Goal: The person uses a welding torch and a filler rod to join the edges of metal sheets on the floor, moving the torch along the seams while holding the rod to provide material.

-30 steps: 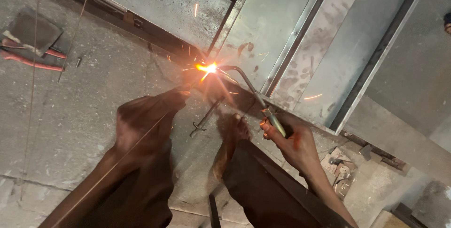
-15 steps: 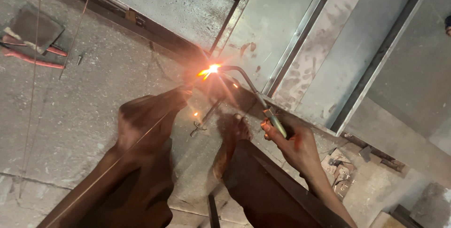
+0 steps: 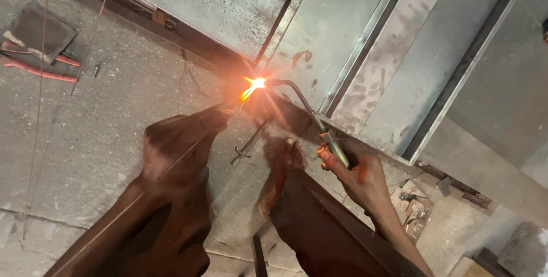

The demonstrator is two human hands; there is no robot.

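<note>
My right hand (image 3: 357,174) grips the handle of a gas torch (image 3: 319,125). Its curved metal neck reaches up and left to a bright orange flame (image 3: 254,84) at the edge of a dark metal frame bar (image 3: 200,48). My left hand (image 3: 177,145) is closed on a thin filler rod (image 3: 114,223), which runs from the lower left up to the flame. The fingertips lie just left of and below the glow. My bare foot (image 3: 279,168) rests on the concrete between the two hands.
A large grey sheet-metal panel (image 3: 411,43) with raised ribs lies across the upper right. A small bent metal piece (image 3: 248,145) lies on the concrete floor (image 3: 103,123). Red cables and a dark pad (image 3: 34,43) sit at the far left. Rubble (image 3: 414,205) lies lower right.
The flame stays at the same spot on the frame. Stray sparks seen earlier below the flame are gone. Both hands hold almost still.
</note>
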